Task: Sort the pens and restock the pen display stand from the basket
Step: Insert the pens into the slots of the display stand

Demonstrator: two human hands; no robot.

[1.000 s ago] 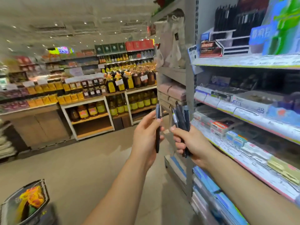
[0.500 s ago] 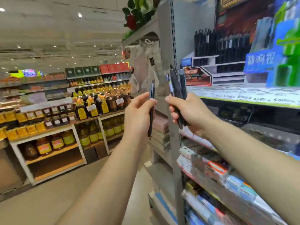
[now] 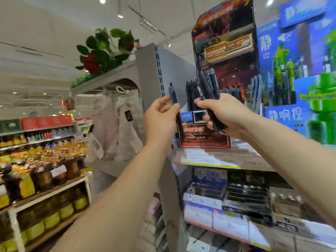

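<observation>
My left hand pinches a single dark pen upright, just left of the pen display stand. My right hand grips a bunch of several dark pens, raised in front of the stand. The red and black stand sits on the top shelf and holds rows of black pens behind my hands. The basket is out of view.
A grey shelf upright stands right beside my left hand. A blue and green display fills the shelf to the right. Stationery boxes fill the lower shelves. Bottles and jars line racks across the aisle at left.
Both hands have risen with their pens from waist level up to the top shelf. The view has swung upward and toward the display stand, and the basket has dropped out of view.
</observation>
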